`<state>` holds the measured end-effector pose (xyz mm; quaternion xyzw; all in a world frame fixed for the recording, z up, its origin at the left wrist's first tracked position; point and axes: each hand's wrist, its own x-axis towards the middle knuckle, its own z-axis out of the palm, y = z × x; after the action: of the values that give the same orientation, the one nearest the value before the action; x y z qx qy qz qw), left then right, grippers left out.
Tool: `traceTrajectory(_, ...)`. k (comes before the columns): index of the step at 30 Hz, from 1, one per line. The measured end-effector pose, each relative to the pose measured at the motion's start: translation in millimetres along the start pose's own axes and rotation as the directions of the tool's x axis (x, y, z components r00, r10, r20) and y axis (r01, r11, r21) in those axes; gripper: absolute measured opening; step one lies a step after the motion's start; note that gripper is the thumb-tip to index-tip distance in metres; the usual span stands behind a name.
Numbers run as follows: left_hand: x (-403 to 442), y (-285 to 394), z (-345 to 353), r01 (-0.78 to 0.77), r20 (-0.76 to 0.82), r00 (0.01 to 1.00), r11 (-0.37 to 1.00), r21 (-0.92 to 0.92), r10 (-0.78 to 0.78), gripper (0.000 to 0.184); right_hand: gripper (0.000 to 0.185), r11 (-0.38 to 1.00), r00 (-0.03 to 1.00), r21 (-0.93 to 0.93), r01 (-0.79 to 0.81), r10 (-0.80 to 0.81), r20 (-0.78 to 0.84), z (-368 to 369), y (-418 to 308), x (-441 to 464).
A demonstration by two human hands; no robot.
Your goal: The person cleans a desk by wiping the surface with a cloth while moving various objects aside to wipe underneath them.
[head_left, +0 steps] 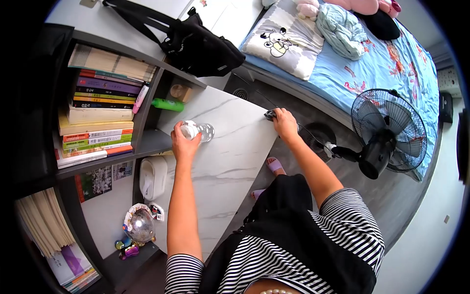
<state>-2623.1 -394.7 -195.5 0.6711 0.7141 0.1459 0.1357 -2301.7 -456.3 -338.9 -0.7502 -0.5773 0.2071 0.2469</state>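
My left hand (185, 142) is closed around the white lid end of a clear plastic bottle (206, 132) over the marbled white tabletop (230, 157). Whether the bottle touches the surface, I cannot tell. At the table's right edge, my right hand (285, 122) is closed on a small dark bunched thing (270, 115). It is too small and too covered by the fingers to name. Close behind the bottle, a green bottle (167, 104) lies at the shelf opening.
A shelf (152, 142) with stacked books (105, 100) borders the table's left side. A black bag (198, 46) rests at the back. On the right, a black fan (387, 134) stands beside the bed (338, 73). A white oval container (152, 179) sits low left.
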Motion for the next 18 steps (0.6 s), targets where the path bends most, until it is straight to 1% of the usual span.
traceTrajectory(1,2,-1,-2,0.019,0.044,0.999,1.000,0.001,-0.019,0.083,0.024,0.999,0.998,0.004,-0.043,0.043,-0.050,0,2,-7)
traceTrajectory(2,3,-2,-2,0.007,0.046,0.999,1.000,0.000,-0.007,0.083,0.023,0.996,0.992,0.041,-0.084,0.087,-0.093,3,2,-13)
traceTrajectory(4,3,-4,-4,-0.003,0.071,0.997,1.000,-0.014,0.004,0.088,0.022,0.984,0.976,0.071,-0.161,0.170,-0.135,3,-4,-22)
traceTrajectory(5,5,-7,-5,0.012,0.116,0.993,0.999,-0.038,-0.007,0.094,0.022,0.982,0.974,0.073,-0.173,0.181,-0.134,4,-7,-24)
traceTrajectory(6,6,-12,-3,0.007,0.123,0.992,0.999,-0.034,-0.002,0.094,0.022,0.969,0.960,0.090,-0.228,0.239,-0.147,3,-10,-27)
traceTrajectory(7,8,-18,0,-0.041,0.088,0.995,0.994,-0.103,0.050,0.097,0.022,0.954,0.943,0.105,-0.282,0.296,-0.154,3,-12,-32)
traceTrajectory(8,9,-23,4,-0.089,0.045,0.994,0.981,-0.173,0.098,0.099,0.022,0.952,0.942,0.104,-0.288,0.301,-0.151,5,-14,-38)
traceTrajectory(9,9,-23,4,-0.088,0.048,0.994,0.981,-0.173,0.097,0.099,0.021,0.941,0.925,0.137,-0.311,0.332,-0.183,6,-17,-41)
traceTrajectory(10,10,-22,3,-0.018,0.059,0.998,0.961,-0.275,0.036,0.100,0.021,0.928,0.907,0.171,-0.331,0.363,-0.214,8,-18,-45)
traceTrajectory(11,10,-22,3,0.051,0.077,0.997,0.926,-0.374,-0.024,0.101,0.021,0.912,0.900,0.175,-0.372,0.400,-0.171,11,-17,-50)
traceTrajectory(15,-1,-25,4,0.027,0.035,0.999,0.914,-0.404,-0.015,0.098,0.023,0.894,0.901,0.224,-0.387,0.418,-0.114,23,-28,-84)
traceTrajectory(17,-11,-29,5,-0.123,-0.115,0.990,0.923,-0.365,0.086,0.094,0.023,0.896,0.906,0.203,-0.395,0.417,-0.077,25,-37,-99)
traceTrajectory(18,-18,-32,5,-0.112,-0.113,0.991,0.925,-0.363,0.076,0.094,0.023,0.897,0.907,0.183,-0.403,0.418,-0.050,27,-41,-107)
